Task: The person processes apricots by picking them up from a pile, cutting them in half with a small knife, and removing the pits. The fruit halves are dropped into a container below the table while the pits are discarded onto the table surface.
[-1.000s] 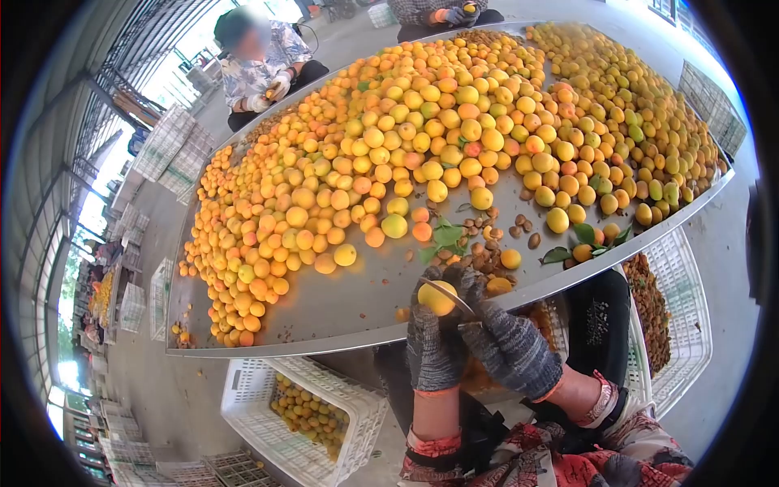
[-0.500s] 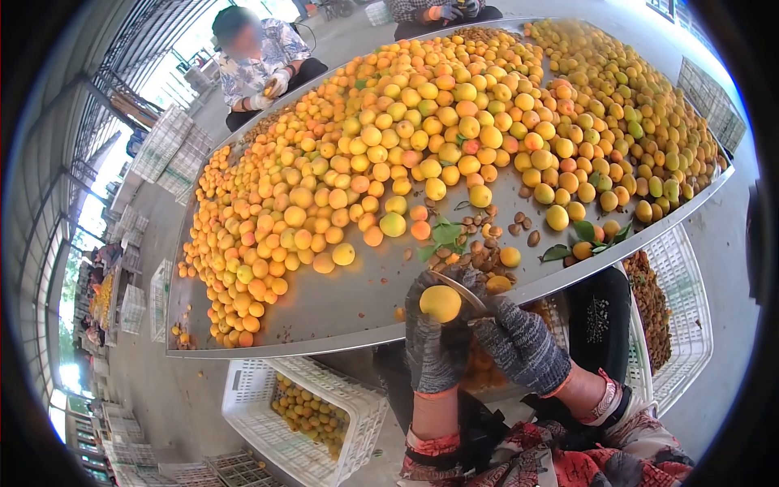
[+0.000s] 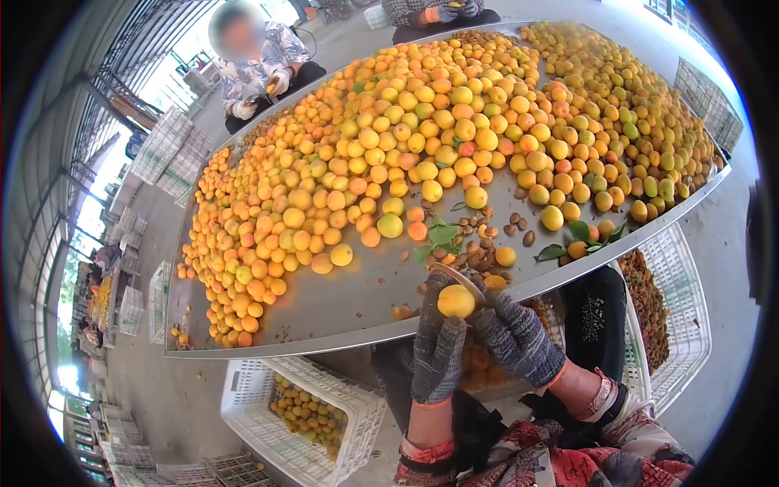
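A yellow apricot (image 3: 456, 300) sits in the fingers of my left hand (image 3: 438, 349), which wears a grey knitted glove. My right hand (image 3: 519, 337), gloved the same way, is closed around a knife (image 3: 461, 280) with a curved blade; most of its handle is hidden by the fingers. The blade lies against the upper right side of the apricot. Both hands are together just over the near edge of the metal table (image 3: 349, 304). Beyond them on the table lie a heap of brown pits (image 3: 479, 258), a loose apricot (image 3: 505, 256) and green leaves (image 3: 442, 234).
A large pile of apricots (image 3: 389, 146) covers much of the table. Below its edge, a white crate (image 3: 243, 406) holds apricots at left; another crate (image 3: 682, 325) holds brown pits at right. Across the table sit a person (image 3: 256, 61) and a second person (image 3: 438, 12), both gloved.
The apricot has shifted slightly right and turned in my left hand, its fingers now more upright. The knife stays against it. The person opposite has moved their hands apart.
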Tool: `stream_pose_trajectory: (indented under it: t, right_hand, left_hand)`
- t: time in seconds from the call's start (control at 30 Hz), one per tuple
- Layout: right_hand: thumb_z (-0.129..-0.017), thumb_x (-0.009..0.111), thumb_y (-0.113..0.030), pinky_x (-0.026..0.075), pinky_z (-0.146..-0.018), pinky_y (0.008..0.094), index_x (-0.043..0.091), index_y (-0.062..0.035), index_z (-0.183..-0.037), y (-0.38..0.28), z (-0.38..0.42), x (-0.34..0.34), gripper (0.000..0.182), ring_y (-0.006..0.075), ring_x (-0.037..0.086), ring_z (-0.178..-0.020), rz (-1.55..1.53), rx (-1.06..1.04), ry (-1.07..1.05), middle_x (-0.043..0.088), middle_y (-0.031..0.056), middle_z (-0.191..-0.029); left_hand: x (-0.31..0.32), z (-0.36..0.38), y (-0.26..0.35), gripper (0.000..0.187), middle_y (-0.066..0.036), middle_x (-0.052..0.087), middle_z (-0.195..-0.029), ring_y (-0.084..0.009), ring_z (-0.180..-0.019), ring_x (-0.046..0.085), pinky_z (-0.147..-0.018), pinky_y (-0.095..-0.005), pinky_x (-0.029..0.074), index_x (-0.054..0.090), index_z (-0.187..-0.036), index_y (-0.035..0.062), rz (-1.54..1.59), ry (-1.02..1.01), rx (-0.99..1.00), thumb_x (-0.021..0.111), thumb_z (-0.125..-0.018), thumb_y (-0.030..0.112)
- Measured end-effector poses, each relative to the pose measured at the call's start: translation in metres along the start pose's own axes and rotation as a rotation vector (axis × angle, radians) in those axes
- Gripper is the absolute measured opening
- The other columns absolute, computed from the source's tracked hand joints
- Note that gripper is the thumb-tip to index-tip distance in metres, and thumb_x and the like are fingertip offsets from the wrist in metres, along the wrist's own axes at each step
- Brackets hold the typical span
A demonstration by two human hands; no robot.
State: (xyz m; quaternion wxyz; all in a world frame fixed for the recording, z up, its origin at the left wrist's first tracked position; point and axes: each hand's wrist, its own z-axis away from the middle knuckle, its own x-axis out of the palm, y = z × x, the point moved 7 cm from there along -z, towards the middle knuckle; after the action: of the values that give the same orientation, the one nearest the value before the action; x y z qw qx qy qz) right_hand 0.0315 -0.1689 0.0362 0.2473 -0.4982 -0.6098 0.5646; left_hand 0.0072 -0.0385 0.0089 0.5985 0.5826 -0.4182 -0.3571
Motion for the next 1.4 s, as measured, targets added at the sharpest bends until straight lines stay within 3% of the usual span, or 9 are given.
stream_pose_trajectory:
  t: [0.27,0.33,0.5,0.67,0.97,1.03,1.2,1.3,1.4]
  right_hand:
    - [-0.079,0.058,-0.001,0.044,-0.083,0.0339,0.054,0.0012,-0.107,-0.011,0.002,-0.006,0.028,0.0287,0.055,-0.096,0.014,-0.005,0.038,0.055,0.0173,-0.104]
    - [-0.079,0.058,-0.001,0.044,-0.081,0.0331,0.056,0.001,-0.105,-0.01,0.011,-0.002,0.026,0.0268,0.055,-0.094,0.255,-0.232,0.002,0.056,0.015,-0.102]
    - [-0.075,0.058,-0.005,0.047,-0.076,0.0349,0.057,0.0018,-0.103,-0.02,0.015,-0.002,0.028,0.027,0.057,-0.091,0.4,-0.327,-0.044,0.056,0.015,-0.102]
    - [-0.08,0.054,0.001,0.044,-0.081,0.0329,0.057,0.0,-0.103,-0.007,0.011,-0.003,0.022,0.023,0.056,-0.093,0.137,-0.073,-0.125,0.057,0.0117,-0.105]
    - [-0.078,0.056,-0.003,0.045,-0.083,0.0356,0.052,0.0016,-0.111,-0.039,0.007,-0.011,0.034,0.0278,0.058,-0.093,0.336,-0.314,-0.174,0.059,0.0136,-0.1]
    - [-0.077,0.057,-0.001,0.044,-0.084,0.036,0.052,0.0007,-0.112,-0.025,0.003,-0.015,0.036,0.0282,0.057,-0.095,-0.081,0.085,-0.189,0.059,0.0139,-0.102]
    - [-0.077,0.056,0.0,0.043,-0.086,0.036,0.051,0.0017,-0.113,-0.04,-0.003,-0.018,0.036,0.0284,0.055,-0.1,0.341,-0.284,-0.256,0.057,0.0159,-0.104]
    - [-0.077,0.057,0.001,0.041,-0.089,0.0369,0.046,0.0031,-0.117,-0.04,-0.004,-0.006,0.042,0.0289,0.052,-0.104,0.456,-0.308,-0.234,0.056,0.0173,-0.108]
    - [-0.078,0.057,0.001,0.042,-0.087,0.0371,0.039,0.0034,-0.122,-0.042,-0.004,-0.001,0.048,0.0285,0.054,-0.101,0.238,-0.25,-0.062,0.056,0.0179,-0.108]
  left_hand:
    - [0.007,-0.009,0.0,0.051,-0.007,0.053,-0.11,-0.0154,-0.096,0.052,-0.081,-0.0262,0.045,0.042,-0.122,0.0015,0.501,-0.071,-0.012,0.064,-0.08,0.019]
    - [0.007,-0.007,-0.002,0.051,-0.008,0.053,-0.11,-0.0164,-0.096,0.053,-0.082,-0.0277,0.045,0.043,-0.122,0.0018,0.566,-0.056,-0.075,0.064,-0.079,0.019]
    - [0.003,-0.008,-0.01,0.049,-0.01,0.052,-0.112,-0.0205,-0.099,0.053,-0.086,-0.0318,0.046,0.046,-0.119,0.0014,0.621,-0.08,-0.094,0.066,-0.077,0.016]
    - [-0.002,-0.009,-0.004,0.044,-0.011,0.056,-0.107,-0.0173,-0.097,0.053,-0.087,-0.0295,0.042,0.049,-0.116,-0.0024,0.516,-0.104,-0.018,0.064,-0.079,0.015]
    - [0.001,-0.001,0.005,0.041,-0.009,0.058,-0.104,-0.0149,-0.094,0.054,-0.083,-0.0276,0.044,0.051,-0.114,-0.0023,0.277,-0.228,-0.014,0.065,-0.076,0.005]
    - [0.006,-0.004,0.016,0.041,-0.009,0.058,-0.103,-0.0145,-0.093,0.054,-0.083,-0.0273,0.044,0.051,-0.114,-0.0023,0.292,-0.231,-0.045,0.065,-0.076,0.004]
    - [0.007,-0.011,0.031,0.038,-0.008,0.058,-0.102,-0.0147,-0.094,0.054,-0.083,-0.028,0.044,0.051,-0.112,-0.0022,0.123,-0.331,-0.018,0.064,-0.077,0.006]
    - [0.008,-0.005,0.036,0.036,-0.009,0.058,-0.103,-0.0161,-0.093,0.054,-0.083,-0.0293,0.044,0.05,-0.112,-0.0024,0.234,-0.001,0.021,0.062,-0.081,0.012]
    - [0.028,-0.001,0.046,0.037,-0.01,0.056,-0.106,-0.0174,-0.094,0.054,-0.084,-0.0299,0.043,0.049,-0.112,-0.0025,0.448,0.048,0.021,0.057,-0.085,0.022]
